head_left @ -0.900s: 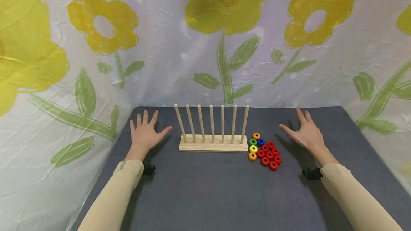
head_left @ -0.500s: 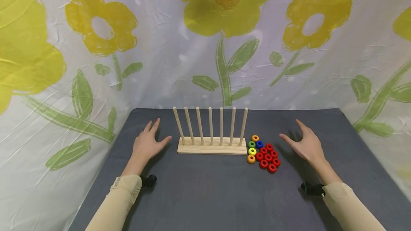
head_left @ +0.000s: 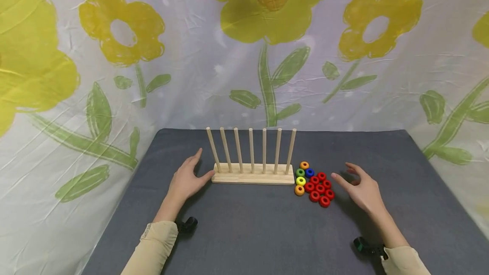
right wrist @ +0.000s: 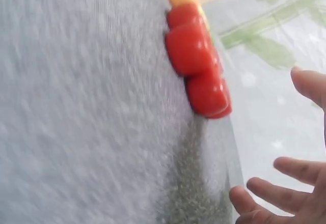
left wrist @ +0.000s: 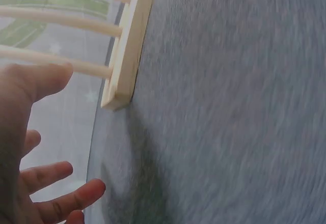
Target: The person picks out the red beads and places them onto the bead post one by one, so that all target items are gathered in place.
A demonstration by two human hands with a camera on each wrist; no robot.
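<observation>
A pale wooden stand [head_left: 254, 179] with a row of several upright pegs stands mid-table. At its left end is my left hand [head_left: 186, 180], fingers spread and holding nothing. In the left wrist view the thumb [left wrist: 48, 80] overlaps a peg [left wrist: 86, 67]; I cannot tell whether it touches. Beside the stand's right end lie several small rings, among them red rings [head_left: 324, 201], a blue ring [head_left: 310, 172], a green ring [head_left: 300, 172], a yellow ring [head_left: 300, 181] and an orange ring [head_left: 299, 190]. My right hand [head_left: 363, 190] hovers right of them, apart, its fingers relaxed around nothing.
Dark grey cloth covers the table [head_left: 252, 232]. A white curtain [head_left: 183, 96] printed with yellow flowers hangs behind and at both sides. Each wrist wears a small black camera, such as the left camera [head_left: 188, 225].
My left hand has moved right, up to the stand's left end. The right hand has come nearer to me, level with the rings, its fingers bending a little. Stand and rings stay put.
</observation>
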